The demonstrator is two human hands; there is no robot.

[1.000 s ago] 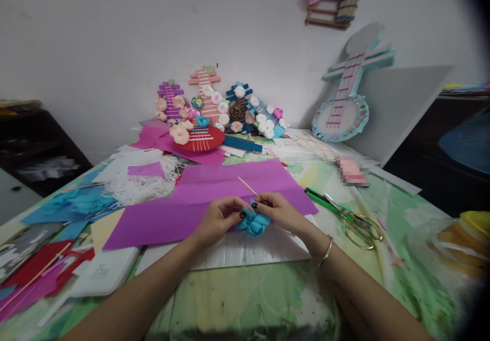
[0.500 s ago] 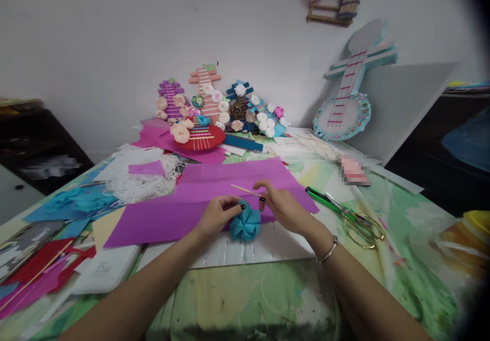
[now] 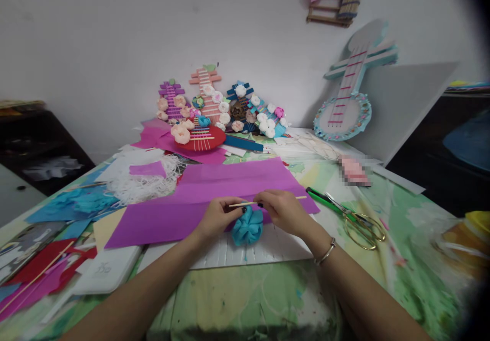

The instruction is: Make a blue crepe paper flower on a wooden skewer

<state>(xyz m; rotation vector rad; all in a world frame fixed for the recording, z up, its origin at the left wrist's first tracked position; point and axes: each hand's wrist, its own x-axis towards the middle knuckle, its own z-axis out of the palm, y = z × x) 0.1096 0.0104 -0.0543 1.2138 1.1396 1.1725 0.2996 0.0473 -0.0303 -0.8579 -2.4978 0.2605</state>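
Note:
A blue crepe-paper flower (image 3: 248, 228) hangs just over a white corrugated board (image 3: 291, 251). My left hand (image 3: 216, 218) pinches the flower's upper left edge between thumb and fingers. Closed round a thin wooden stick (image 3: 238, 204), my right hand (image 3: 285, 211) keeps it nearly level along the flower's top. The stick's left end lies by my left fingertips; its other end pokes out past my right hand. Behind both hands spreads a purple paper sheet (image 3: 153, 222), which partly covers the board.
Gold-handled scissors (image 3: 362, 228) and a green cutter (image 3: 323, 198) lie on the right. To the left are a white box (image 3: 109, 272), shredded white paper (image 3: 133, 185) and blue paper pieces (image 3: 82, 200). Flower-decorated paper instruments (image 3: 209, 96) lean against the wall.
The stick has swung from slanting up leftward to nearly level and shifted right within my right hand. My right fingers have closed in, and the flower has turned slightly.

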